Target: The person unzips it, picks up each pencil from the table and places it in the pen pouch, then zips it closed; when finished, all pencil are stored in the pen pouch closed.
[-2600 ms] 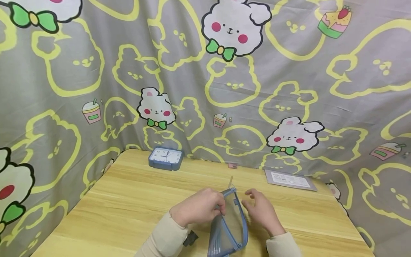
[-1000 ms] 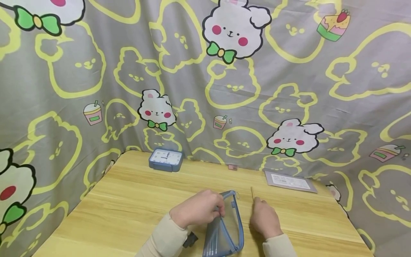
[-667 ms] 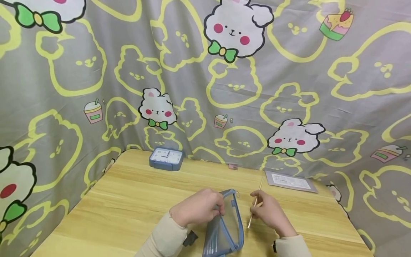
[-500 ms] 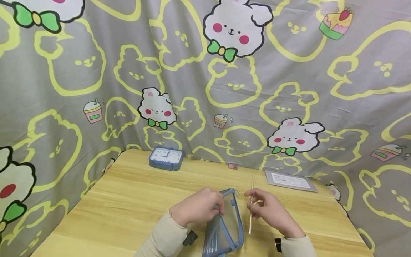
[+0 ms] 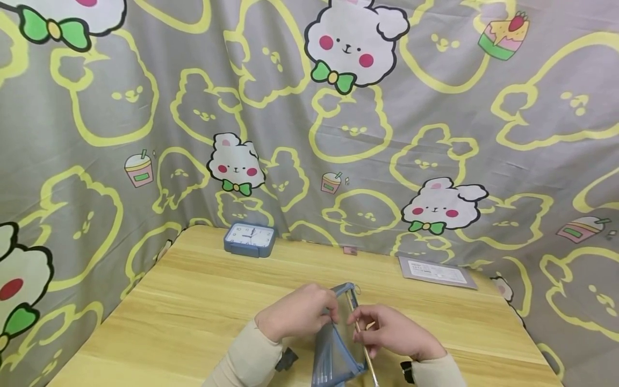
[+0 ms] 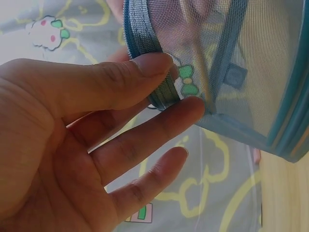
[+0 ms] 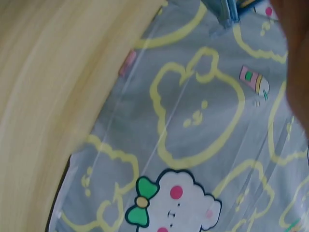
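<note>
My left hand (image 5: 302, 312) pinches the zippered edge of a blue mesh pouch (image 5: 333, 357), holding its mouth apart. In the left wrist view the thumb presses the zipper tape (image 6: 145, 34) against the fingers, while the lower fingers stay loose. With thumb and fingers, my right hand (image 5: 391, 330) grips a thin tan stick (image 5: 369, 368), shiny toward its lower end; its exact kind is unclear. The stick slants across the pouch's opening. Through the mesh, the left wrist view shows a tan stick (image 6: 199, 58). Several slim pale items show faintly low in the pouch.
A blue clock (image 5: 249, 239) stands at the table's back left. A grey labelled packet (image 5: 437, 272) lies at the back right, and a small pink piece (image 5: 350, 250) sits by the patterned curtain (image 5: 271, 107). Wood-grain table (image 5: 193, 312) surrounds the hands.
My right hand picked up the stick to the right of the pouch, turned it upright, then brought it left over the pouch's opening. The left hand kept its pinch on the edge.
</note>
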Tool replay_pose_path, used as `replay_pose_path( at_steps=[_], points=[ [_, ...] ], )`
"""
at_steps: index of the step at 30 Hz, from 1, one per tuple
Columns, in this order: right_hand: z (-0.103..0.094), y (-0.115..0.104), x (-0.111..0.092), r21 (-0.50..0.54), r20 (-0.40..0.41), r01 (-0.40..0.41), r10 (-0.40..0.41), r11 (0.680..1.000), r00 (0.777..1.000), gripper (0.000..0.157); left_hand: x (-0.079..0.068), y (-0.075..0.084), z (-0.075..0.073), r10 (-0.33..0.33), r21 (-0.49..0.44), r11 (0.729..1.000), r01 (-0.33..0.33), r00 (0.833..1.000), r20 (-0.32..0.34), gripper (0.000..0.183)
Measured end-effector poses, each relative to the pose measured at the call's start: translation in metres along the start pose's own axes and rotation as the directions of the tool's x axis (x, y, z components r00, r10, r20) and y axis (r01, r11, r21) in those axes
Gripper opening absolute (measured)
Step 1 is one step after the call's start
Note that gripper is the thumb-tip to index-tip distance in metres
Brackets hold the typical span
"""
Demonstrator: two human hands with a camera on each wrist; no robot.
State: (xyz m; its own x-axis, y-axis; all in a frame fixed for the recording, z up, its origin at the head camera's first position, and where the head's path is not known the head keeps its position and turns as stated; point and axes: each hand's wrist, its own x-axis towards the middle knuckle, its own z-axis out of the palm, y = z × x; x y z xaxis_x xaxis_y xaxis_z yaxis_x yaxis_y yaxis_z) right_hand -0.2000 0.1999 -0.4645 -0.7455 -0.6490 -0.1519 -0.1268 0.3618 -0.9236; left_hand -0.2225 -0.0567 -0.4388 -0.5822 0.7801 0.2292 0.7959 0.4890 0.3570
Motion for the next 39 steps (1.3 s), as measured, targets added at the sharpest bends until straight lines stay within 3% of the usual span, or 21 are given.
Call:
replay_pose_path(
  at_steps=[5, 18, 25, 31, 33, 34, 36, 38, 39],
  points=[
    [0.009, -0.002, 0.011, 0.030, -0.115, -0.071, 0.074, 0.997, 0.991, 0.026, 0.000, 0.000, 0.000, 0.017, -0.027, 1.000, -0.017, 1.000, 0.000, 0.020],
    [0.023, -0.001, 0.020, -0.006, -0.197, -0.076, 0.073, 0.997, 0.978, 0.019, 0.002, 0.001, 0.002, 0.022, -0.027, 0.999, -0.022, 1.000, 0.004, 0.021],
    [0.034, -0.003, 0.026, -0.152, -0.244, -0.100, 0.060, 0.983, 0.968, 0.014, 0.002, 0.001, 0.002, 0.035, -0.047, 0.998, -0.035, 0.999, 0.004, 0.021],
    [0.035, -0.004, 0.026, -0.364, -0.300, -0.116, 0.001, 0.924, 0.954, 0.005, 0.001, -0.001, 0.003, 0.062, -0.033, 0.997, -0.063, 0.998, -0.012, 0.019],
    [0.028, -0.006, 0.020, -0.361, -0.362, -0.144, 0.004, 0.922, 0.932, 0.006, 0.002, -0.001, 0.003, 0.064, -0.033, 0.997, -0.065, 0.998, -0.007, 0.019],
    [0.023, -0.006, 0.016, -0.357, -0.413, -0.172, 0.010, 0.918, 0.911, 0.007, 0.002, -0.001, 0.003, 0.064, -0.039, 0.997, -0.064, 0.998, -0.002, 0.019],
    [0.012, -0.004, 0.011, -0.373, -0.536, -0.244, 0.006, 0.895, 0.844, 0.008, 0.003, 0.000, 0.004, 0.062, -0.045, 0.997, -0.062, 0.998, 0.005, 0.020],
    [0.001, 0.003, 0.007, -0.417, -0.635, -0.332, -0.010, 0.846, 0.772, 0.012, 0.003, 0.001, 0.004, 0.059, -0.051, 0.997, -0.058, 0.998, 0.016, 0.020],
    [-0.004, 0.008, 0.007, -0.435, -0.663, -0.374, -0.010, 0.819, 0.748, 0.017, 0.002, 0.001, 0.005, 0.061, -0.057, 0.997, -0.060, 0.998, 0.018, 0.021]
  ],
)
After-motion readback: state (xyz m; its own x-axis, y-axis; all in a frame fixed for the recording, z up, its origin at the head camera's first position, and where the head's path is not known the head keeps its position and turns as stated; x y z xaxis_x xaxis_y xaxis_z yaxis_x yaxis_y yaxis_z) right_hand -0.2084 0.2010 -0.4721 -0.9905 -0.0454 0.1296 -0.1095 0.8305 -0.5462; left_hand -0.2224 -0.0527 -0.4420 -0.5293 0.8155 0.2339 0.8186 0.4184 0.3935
